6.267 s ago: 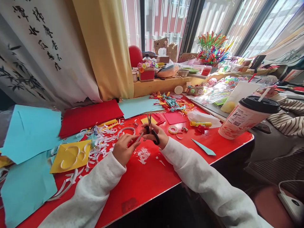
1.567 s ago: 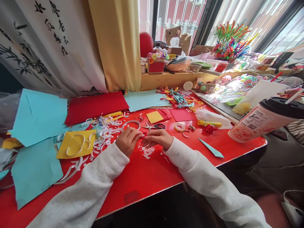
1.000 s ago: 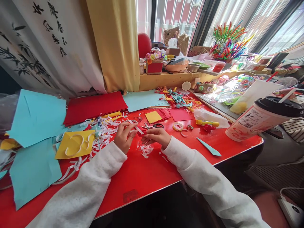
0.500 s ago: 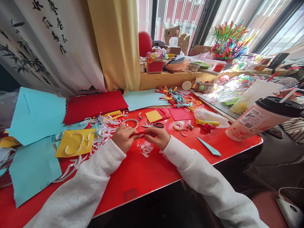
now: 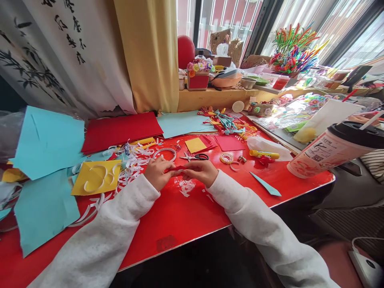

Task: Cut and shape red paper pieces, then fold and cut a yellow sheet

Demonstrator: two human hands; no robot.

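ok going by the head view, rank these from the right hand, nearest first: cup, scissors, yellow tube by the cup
1. Scissors: just beyond the right hand.
2. Yellow tube: off to its right.
3. Cup: farther right, past the tube.

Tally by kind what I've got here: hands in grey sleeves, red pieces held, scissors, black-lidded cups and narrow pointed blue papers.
Hands: 2, left hand and right hand
Held red piece: 1
Scissors: 1
Black-lidded cup: 1
Pointed blue paper: 1
Total: 6
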